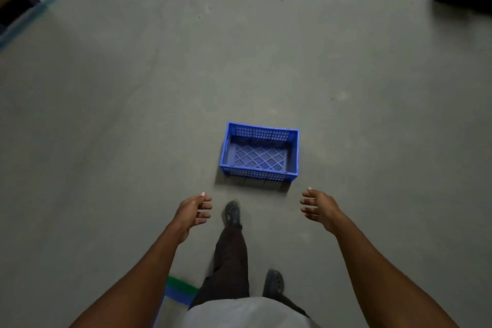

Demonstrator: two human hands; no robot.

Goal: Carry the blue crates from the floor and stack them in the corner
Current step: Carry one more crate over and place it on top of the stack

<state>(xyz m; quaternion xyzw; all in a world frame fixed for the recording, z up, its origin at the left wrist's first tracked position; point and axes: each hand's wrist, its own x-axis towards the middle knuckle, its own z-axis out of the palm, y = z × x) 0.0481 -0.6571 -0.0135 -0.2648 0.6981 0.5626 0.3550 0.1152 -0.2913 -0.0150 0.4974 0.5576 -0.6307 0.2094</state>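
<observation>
One blue crate [259, 153] sits upright on the grey floor [133, 114], its mesh bottom bare, just ahead of a dark shoe [232, 212] stepping toward it. Both arms reach forward and down — the left hand [194, 212] and the right hand [318, 208] each hold nothing, fingers loosely spread and slightly curled, palms facing one another, apart from the crate's near wall. Green and blue tape [179, 289] marks the floor by the left forearm.

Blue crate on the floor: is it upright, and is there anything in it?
Upright and empty. The blue crate sits open side up on the floor, its bare lattice bottom showing through.
</observation>
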